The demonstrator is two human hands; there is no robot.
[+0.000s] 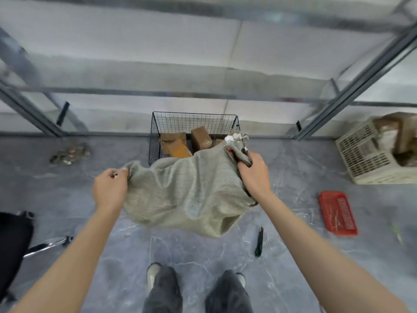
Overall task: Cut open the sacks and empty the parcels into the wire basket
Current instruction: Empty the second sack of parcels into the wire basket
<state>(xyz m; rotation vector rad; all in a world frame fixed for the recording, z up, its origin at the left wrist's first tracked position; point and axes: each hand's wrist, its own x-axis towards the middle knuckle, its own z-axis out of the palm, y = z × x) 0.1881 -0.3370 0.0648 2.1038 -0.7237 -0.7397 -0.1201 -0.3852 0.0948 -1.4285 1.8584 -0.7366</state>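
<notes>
A grey-green woven sack [187, 193] hangs in front of me, held up over the floor. My left hand [110, 188] pinches its left corner. My right hand [253, 172] grips the bunched, tied end of the sack at the upper right. Behind the sack stands a black wire basket [194, 123] with several brown cardboard parcels [200, 137] inside; the sack overlaps the basket's near rim. A dark-handled cutter [259, 241] lies on the floor to the right of my feet.
A red plastic tray [337, 212] lies on the grey floor at right. A beige slatted crate [370, 152] with boxes stands at far right. A crumpled heap [71, 153] lies at left, a black chair [15, 242] at lower left. Glass partitions with metal frames stand behind.
</notes>
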